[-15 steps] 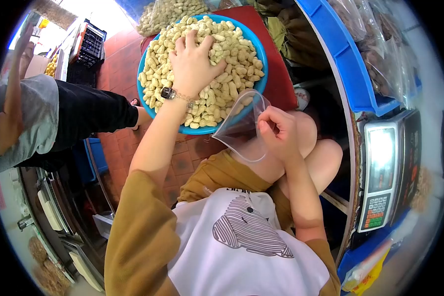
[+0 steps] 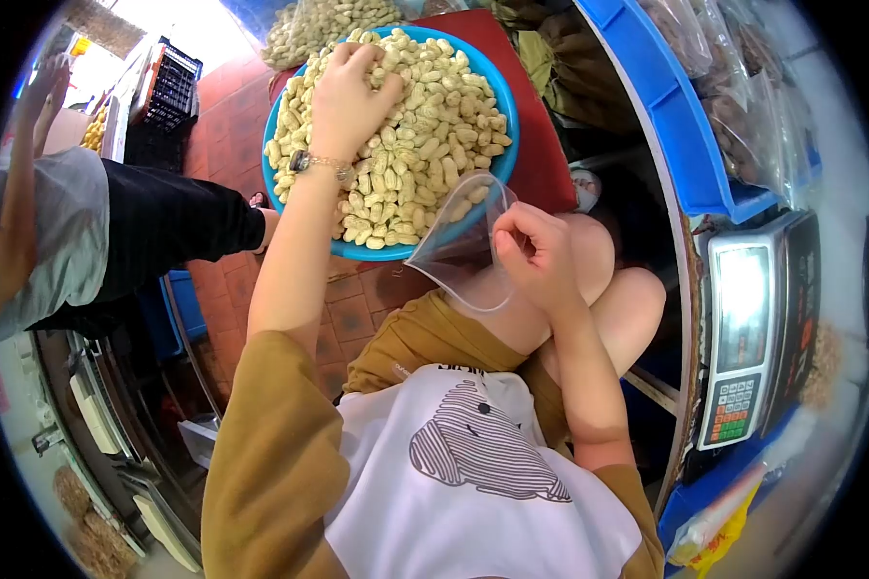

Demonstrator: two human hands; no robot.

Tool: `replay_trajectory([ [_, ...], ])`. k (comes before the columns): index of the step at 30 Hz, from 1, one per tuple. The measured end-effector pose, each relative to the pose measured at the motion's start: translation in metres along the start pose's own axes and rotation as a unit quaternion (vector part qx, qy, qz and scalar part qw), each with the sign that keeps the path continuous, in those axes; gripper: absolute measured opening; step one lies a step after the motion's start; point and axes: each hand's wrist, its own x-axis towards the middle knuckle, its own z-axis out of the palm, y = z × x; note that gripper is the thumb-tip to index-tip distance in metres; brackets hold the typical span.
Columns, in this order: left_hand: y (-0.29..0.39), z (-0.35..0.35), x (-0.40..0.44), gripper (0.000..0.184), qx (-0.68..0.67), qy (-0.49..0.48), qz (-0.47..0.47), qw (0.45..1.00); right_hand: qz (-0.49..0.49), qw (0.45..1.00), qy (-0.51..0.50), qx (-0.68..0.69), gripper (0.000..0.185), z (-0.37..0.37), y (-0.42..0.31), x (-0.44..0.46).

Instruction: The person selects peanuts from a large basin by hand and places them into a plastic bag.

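A: Closest in, the right hand [image 2: 536, 253] stays clamped on the clear bag [image 2: 463, 265], by the near rim of the blue basin [image 2: 372, 254]. No real change there!

B: And farther out?

A: Peanuts [image 2: 391, 188], heaped high in that basin! The left hand [image 2: 350, 104] has slid leftward and slightly farther over the heap, its spread fingers now drawn in.

B: Clamped on any?

A: Can't tell, the fingertips are hidden. The 2 hands are well apart.

B: So the shift means?

A: The action's all on the peanut side, I'd judge; the bag side just holds.

B: And beyond the basin, 1 bulging peanut sack [image 2: 328, 34]!
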Motion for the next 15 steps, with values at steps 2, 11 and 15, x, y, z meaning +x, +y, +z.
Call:
replay_trajectory([
  [2,-0.008,-0.004,0.002,0.027,-0.027,0.024,-0.001,0.999,0.0,1.0,-0.001,0.0,0.007,0.002,-0.001,0.0],
  [11,-0.017,-0.013,0.012,0.015,-0.386,0.008,-0.253,0.887,-0.016,1.0,-0.001,-0.016,0.007,0.009,-0.001,0.002],
  [15,-0.008,-0.021,0.018,0.01,-0.593,0.044,-0.325,0.735,-0.035,0.999,-0.017,-0.003,0.007,0.01,0.001,0.001],
])
